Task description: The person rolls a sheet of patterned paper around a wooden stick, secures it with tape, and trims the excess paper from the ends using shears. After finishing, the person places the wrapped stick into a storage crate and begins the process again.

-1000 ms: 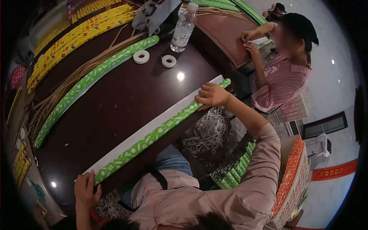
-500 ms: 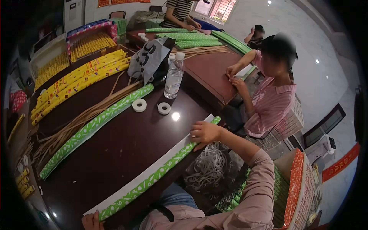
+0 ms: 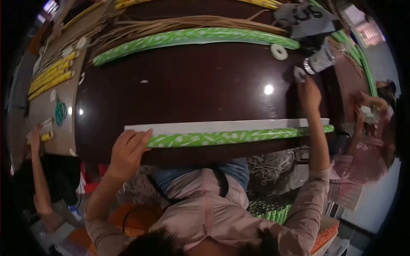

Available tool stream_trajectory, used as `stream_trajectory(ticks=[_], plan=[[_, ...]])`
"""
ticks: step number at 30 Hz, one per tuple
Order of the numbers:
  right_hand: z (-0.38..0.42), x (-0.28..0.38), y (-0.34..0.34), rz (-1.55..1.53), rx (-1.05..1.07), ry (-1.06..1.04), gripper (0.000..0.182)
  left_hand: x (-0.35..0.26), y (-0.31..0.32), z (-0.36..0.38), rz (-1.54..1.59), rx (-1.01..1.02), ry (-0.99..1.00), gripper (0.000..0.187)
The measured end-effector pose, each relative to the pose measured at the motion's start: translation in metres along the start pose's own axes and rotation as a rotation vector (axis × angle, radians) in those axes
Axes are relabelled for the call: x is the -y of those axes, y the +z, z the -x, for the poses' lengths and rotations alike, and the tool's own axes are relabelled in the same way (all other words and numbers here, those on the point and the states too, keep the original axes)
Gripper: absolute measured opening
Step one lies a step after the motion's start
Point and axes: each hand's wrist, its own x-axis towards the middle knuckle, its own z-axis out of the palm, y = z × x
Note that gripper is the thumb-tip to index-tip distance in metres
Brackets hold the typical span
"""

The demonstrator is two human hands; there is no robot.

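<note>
A roll of green patterned wrapping paper [image 3: 235, 137] lies lengthwise along the near table edge, its white inner side [image 3: 213, 127] showing as a flat strip on the far side. My left hand [image 3: 129, 151] is closed over the roll's left end, fingers pressing near the paper's edge. Farther off, my right hand [image 3: 310, 93] reaches across the paper's right end. Its fingertips are closed on a roll of white tape [image 3: 299, 74] on the table. Another tape roll [image 3: 279, 52] lies just beyond, and a clear plastic bottle [image 3: 320, 60] stands beside my right hand.
Another green roll [image 3: 192, 36] lies across the far side, in front of brown strips [image 3: 171, 26]. A grey bag [image 3: 305, 19] sits far right. Teal scissors [image 3: 60, 113] and yellow rolls [image 3: 53, 79] are on the left table. Co-workers' arms [image 3: 39, 183] show at both sides.
My view has swung down and left. My right hand has left the green roll's right end and moved to the tape roll. My left hand still holds the left end.
</note>
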Motion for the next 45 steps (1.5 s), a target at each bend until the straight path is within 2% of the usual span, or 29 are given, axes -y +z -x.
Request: stream_trajectory(ticks=[2, 5, 7, 8, 10, 11, 12, 13, 15, 17, 19, 20, 23, 24, 26, 28, 29, 31, 32, 33, 35, 36, 37, 39, 40, 41, 43, 44, 45], plan=[[-0.008, -0.026, 0.024, -0.068, -0.09, -0.061, 0.028, 0.001, 0.002, -0.001, 0.031, 0.003, -0.016, 0.053], [-0.02, -0.032, 0.033, -0.068, -0.047, -0.075, 0.035, 0.008, 0.007, 0.006, 0.046, -0.03, 0.008, 0.055], [-0.025, -0.02, 0.02, -0.036, 0.13, 0.041, 0.036, 0.007, 0.006, 0.006, 0.017, -0.034, 0.005, 0.056], [-0.016, 0.007, -0.004, -0.119, 0.111, 0.097, 0.031, 0.006, 0.006, 0.006, 0.032, -0.025, -0.007, 0.056], [-0.003, 0.039, -0.025, -0.572, 0.259, 0.012, 0.021, 0.007, 0.006, 0.006, 0.062, -0.027, -0.019, 0.057], [0.021, 0.103, -0.078, -0.873, 0.334, -0.041, 0.012, 0.008, 0.007, 0.007, 0.075, -0.027, -0.018, 0.057], [0.038, 0.137, -0.1, -1.084, 0.454, -0.161, 0.013, 0.008, 0.008, 0.007, 0.073, -0.034, -0.019, 0.056], [0.057, 0.17, -0.109, -1.418, 0.608, -0.148, 0.015, 0.009, 0.009, 0.009, 0.068, -0.039, -0.018, 0.055], [0.071, 0.226, -0.123, -1.557, 1.036, -0.226, 0.018, 0.01, 0.009, 0.008, 0.091, -0.049, -0.019, 0.054], [0.085, 0.271, -0.107, -1.582, 1.146, -0.303, 0.017, 0.01, 0.008, 0.007, 0.104, -0.06, -0.022, 0.052], [0.099, 0.309, -0.097, -1.685, 1.11, -0.424, 0.016, 0.009, 0.007, 0.008, 0.169, -0.073, -0.065, 0.05], [0.101, 0.316, -0.092, -1.641, 1.217, -0.395, 0.018, 0.009, 0.008, 0.01, 0.169, -0.061, -0.067, 0.05], [0.094, 0.317, -0.08, -1.648, 1.256, -0.33, 0.02, 0.014, 0.014, 0.014, 0.193, -0.107, -0.091, 0.048], [0.09, 0.316, -0.082, -1.623, 1.289, -0.314, 0.021, 0.015, 0.015, 0.015, 0.206, -0.116, -0.081, 0.053], [0.091, 0.317, -0.08, -1.62, 1.284, -0.357, 0.021, 0.019, 0.02, 0.02, 0.216, -0.122, -0.078, 0.057], [0.093, 0.319, -0.077, -1.63, 1.269, -0.398, 0.02, 0.025, 0.027, 0.027, 0.569, -0.182, -0.106, 0.074], [0.094, 0.317, -0.075, -1.691, 1.266, -0.419, 0.017, 0.025, 0.022, 0.025, 0.565, -0.178, -0.109, 0.074], [0.096, 0.318, -0.073, -1.76, 1.268, -0.426, 0.014, 0.021, 0.01, 0.022, 1.029, -0.204, -0.275, 0.085], [0.096, 0.32, -0.072, -1.794, 1.142, -0.59, 0.013, 0.022, 0.018, 0.015, 1.139, -0.327, -0.252, 0.083], [0.096, 0.321, -0.072, -1.816, 1.01, -0.753, 0.013, 0.019, 0.014, 0.016, 1.141, -0.322, -0.257, 0.083], [0.093, 0.318, -0.074, -1.778, 1.044, -0.755, 0.019, 0.013, -0.001, 0.016, 1.135, -0.215, -0.617, 0.072], [0.091, 0.317, -0.074, -1.71, 0.986, -0.837, 0.018, 0.018, -0.004, 0.016, 1.051, -0.159, -0.545, 0.048], [0.09, 0.318, -0.073, -1.642, 0.926, -0.915, 0.018, 0.018, -0.008, 0.014, 1.045, -0.155, -0.551, 0.048], [0.094, 0.318, -0.072, -1.664, 0.903, -0.92, 0.02, 0.013, -0.015, 0.011, 0.837, -0.096, -0.562, 0.032], [0.096, 0.318, -0.071, -1.678, 0.877, -0.924, 0.023, 0.008, -0.012, 0.011, 0.974, -0.213, -0.618, 0.023], [0.098, 0.318, -0.071, -1.687, 0.872, -0.918, 0.023, 0.004, -0.014, 0.009, 0.97, -0.203, -0.617, 0.023], [0.1, 0.319, -0.071, -1.688, 0.812, -0.851, 0.023, -0.001, -0.021, 0.006, 1.284, -0.379, -0.74, 0.021], [0.097, 0.318, -0.074, -1.697, 0.807, -0.846, 0.023, 0.0, -0.022, 0.007, 1.278, -0.37, -0.74, 0.021], [0.091, 0.315, -0.079, -1.559, 0.699, -0.962, 0.021, 0.003, -0.023, 0.01, 1.185, -0.333, -0.664, 0.022]])
